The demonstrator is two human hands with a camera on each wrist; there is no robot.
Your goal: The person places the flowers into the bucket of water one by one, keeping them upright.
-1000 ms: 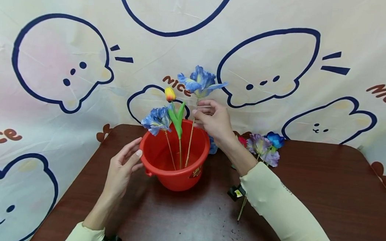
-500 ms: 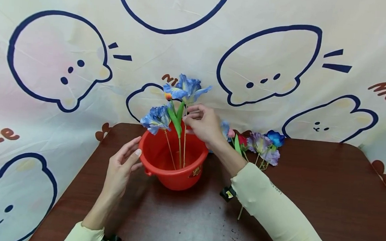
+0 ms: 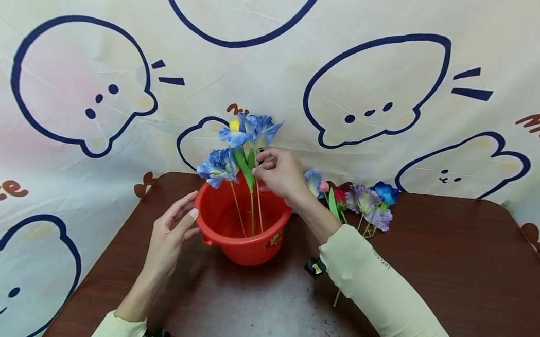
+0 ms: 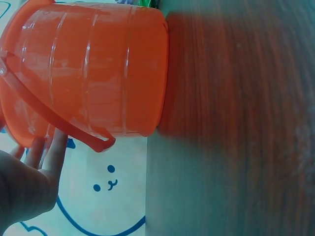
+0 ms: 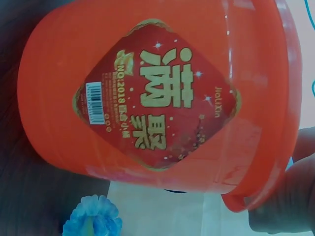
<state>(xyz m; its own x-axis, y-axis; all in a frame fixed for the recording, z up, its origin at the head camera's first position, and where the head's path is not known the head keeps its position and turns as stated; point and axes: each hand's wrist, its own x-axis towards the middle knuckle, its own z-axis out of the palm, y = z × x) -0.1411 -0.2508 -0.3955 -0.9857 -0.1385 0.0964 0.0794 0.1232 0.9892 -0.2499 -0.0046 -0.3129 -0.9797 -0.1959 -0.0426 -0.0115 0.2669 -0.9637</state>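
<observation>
A red plastic bucket stands on the table. My left hand touches the left side of its rim, fingers fairly straight, thumb tip at the rim. In the left wrist view those fingers lie against the outer wall by the hanging handle. Over the bucket, my right hand pinches the stem of a blue artificial flower, whose lower end reaches inside. Another blue flower and a yellow tulip with green leaves also stand in the bucket; the blue petals partly cover the tulip.
Several artificial flowers lie right of the bucket, among them a purple one, a deep blue one and a red one. Dark crumbs dot the brown table. A printed cloth hangs behind it.
My right hand has moved left and slightly down with the blue flower, bringing its bloom close to the tulip. More of the flowers lying behind that arm show now. My left hand stays at the rim.
</observation>
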